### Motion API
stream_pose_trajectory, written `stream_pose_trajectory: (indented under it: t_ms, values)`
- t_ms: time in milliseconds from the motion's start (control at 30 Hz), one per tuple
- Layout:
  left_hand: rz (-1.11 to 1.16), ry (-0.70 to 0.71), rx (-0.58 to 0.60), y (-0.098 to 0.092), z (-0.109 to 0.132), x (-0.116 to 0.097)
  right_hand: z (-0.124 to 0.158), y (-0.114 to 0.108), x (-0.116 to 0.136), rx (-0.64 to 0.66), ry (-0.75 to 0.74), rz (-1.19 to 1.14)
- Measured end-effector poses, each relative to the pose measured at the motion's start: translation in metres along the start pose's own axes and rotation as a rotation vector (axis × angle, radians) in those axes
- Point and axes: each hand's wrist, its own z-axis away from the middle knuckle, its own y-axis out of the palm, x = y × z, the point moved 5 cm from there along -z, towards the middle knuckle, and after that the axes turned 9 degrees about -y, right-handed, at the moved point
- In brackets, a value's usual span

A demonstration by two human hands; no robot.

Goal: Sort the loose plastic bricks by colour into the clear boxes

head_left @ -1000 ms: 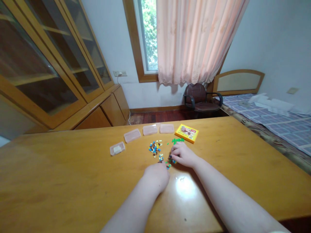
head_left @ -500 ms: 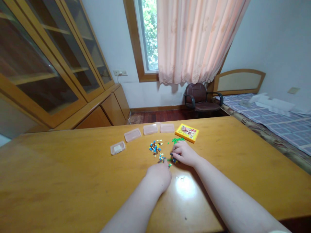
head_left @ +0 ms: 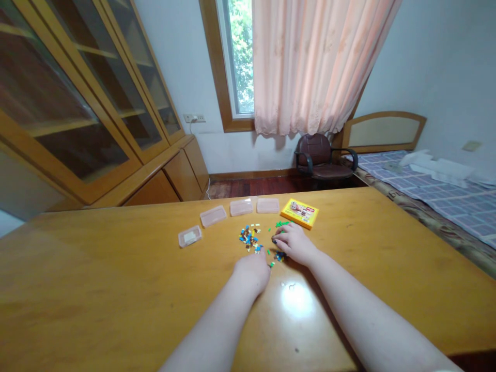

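Observation:
A scatter of tiny coloured building bricks [head_left: 250, 238] lies on the wooden table [head_left: 116, 268], with a small green cluster [head_left: 282, 224] beyond it. My left hand [head_left: 251, 272] rests curled on the table at the near edge of the pile, fingers tucked under and hidden. My right hand [head_left: 294, 244] lies just right of the pile with its fingers bent down, fingertips on a few bricks. What either hand holds is too small to make out.
Three clear plastic boxes [head_left: 240, 207] stand in a row behind the bricks, and another [head_left: 189, 236] with a white piece inside sits to the left. A yellow box [head_left: 299, 213] lies at the right. Cabinets, a chair and a bed lie beyond the table.
My left hand has edged forward toward the pile. My right hand has shifted slightly away from me, fingers staying on the bricks. The view has tipped a little.

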Motion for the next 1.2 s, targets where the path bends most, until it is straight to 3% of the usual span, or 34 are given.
stream_pose_trajectory:
  t_ms: [167, 300, 433, 533, 833, 1033, 1200]
  values:
    - [0.016, -0.028, -0.002, -0.007, -0.001, 0.012, 0.001, 0.004, 0.015, 0.111, -0.176, -0.083]
    - [-0.013, -0.043, 0.008, -0.018, 0.012, 0.018, 0.0, 0.004, 0.009, 0.118, -0.066, -0.008]
    - [-0.064, -0.001, 0.038, -0.02, 0.029, 0.007, 0.001, 0.003, -0.003, 0.037, 0.073, 0.095]
    - [-0.13, 0.017, 0.08, -0.015, 0.033, -0.001, 0.001, 0.003, -0.004, -0.024, 0.068, 0.086]
    - [-0.082, 0.043, 0.093, -0.001, 0.019, -0.008, 0.0, 0.0, 0.002, -0.081, -0.024, -0.002]
    - [-0.065, -0.009, 0.057, -0.006, 0.003, 0.002, 0.001, 0.0, 0.01, -0.048, -0.149, -0.089]
    - [-0.072, -0.015, 0.084, -0.01, 0.012, 0.005, 0.002, 0.0, 0.013, -0.002, -0.217, -0.095]
